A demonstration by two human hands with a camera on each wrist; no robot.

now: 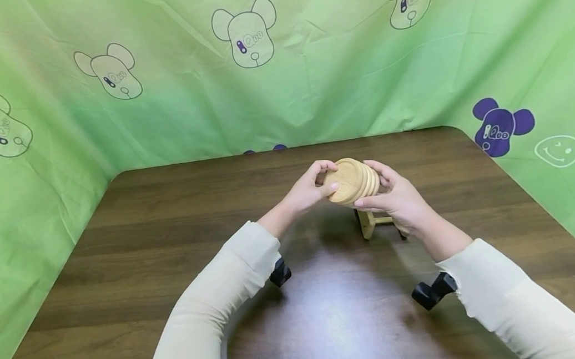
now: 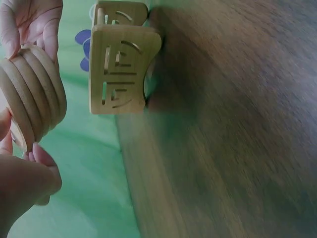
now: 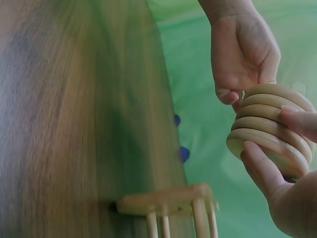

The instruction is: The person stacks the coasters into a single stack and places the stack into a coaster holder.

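Note:
Both hands hold a stack of several round wooden coasters [image 1: 350, 182] above the table. My left hand [image 1: 306, 194] pinches the near-left coaster by its rim, with the thumb on its flat face. My right hand [image 1: 403, 200] grips the stack from the right, thumb below and fingers over the top edge. In the left wrist view the coasters [image 2: 37, 94] lie close against one another, tilted on edge. Behind and below the hands stands a wooden rack [image 2: 124, 72] with slotted side panels; in the right wrist view its round bars [image 3: 200, 218] show.
The brown wood-grain table [image 1: 171, 232] reaches back to a green cloth backdrop [image 1: 171, 98] printed with mouse-like heads. Black wrist-worn devices [image 1: 280, 273] hang below both sleeves. A bright reflection lies on the table front.

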